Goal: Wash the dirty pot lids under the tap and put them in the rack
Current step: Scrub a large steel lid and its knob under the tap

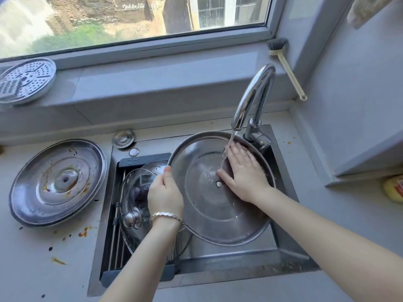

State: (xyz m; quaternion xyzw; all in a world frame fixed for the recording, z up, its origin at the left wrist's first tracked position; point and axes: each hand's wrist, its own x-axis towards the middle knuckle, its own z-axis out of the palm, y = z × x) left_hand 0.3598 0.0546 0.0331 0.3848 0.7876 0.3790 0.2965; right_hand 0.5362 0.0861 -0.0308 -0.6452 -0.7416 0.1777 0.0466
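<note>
- One sink (239,252), set in the counter's right half, with the tap (255,94) running at its back edge.
- One large steel lid (209,205), tilted in the sink's right part with its inner face up. The stream (226,149) lands on its upper right.
- One soiled steel lid (56,182), near the counter's left edge, with orange residue; unwashed.
- One glass lid (130,188), lying in the rack (117,243) across the sink's left side.
- Left hand (164,192): thumb and fingers clamped on the large steel lid's left rim.
- Right hand (242,173): fingers straight, flat on the wet face. Something dark lies beneath it, unidentified.
- Handling note: best to turn the rim through the left hand so water and rubbing reach every ring. Wet steel is likely slippery.
</note>
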